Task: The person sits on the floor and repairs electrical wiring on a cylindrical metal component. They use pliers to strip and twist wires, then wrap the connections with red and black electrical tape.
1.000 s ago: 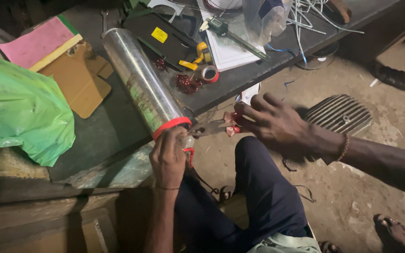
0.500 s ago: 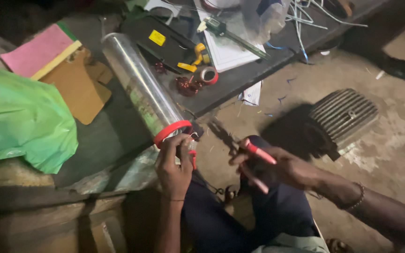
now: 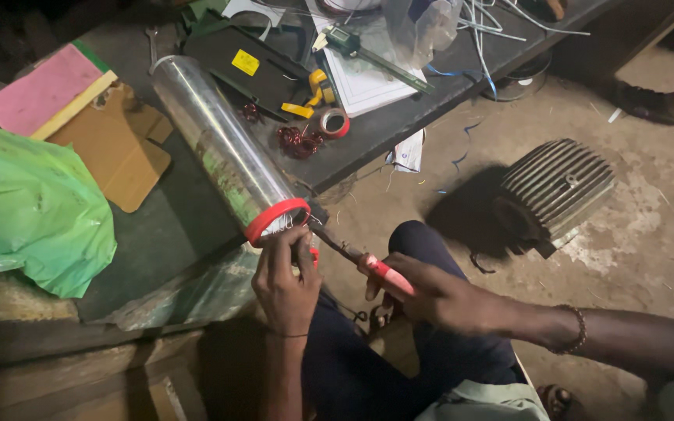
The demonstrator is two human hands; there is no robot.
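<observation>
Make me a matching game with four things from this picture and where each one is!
Things:
1. clear tube with a red ring
2. red-handled pliers
3. green plastic bag
4. ribbed metal motor casing

Places:
A. on the ground beside the bench
B. in the right hand
C. on the left part of the bench
D. lying slantwise on the bench, its ringed end at the left hand

Pairs: 1-D, 2-B, 3-C, 4-A
</observation>
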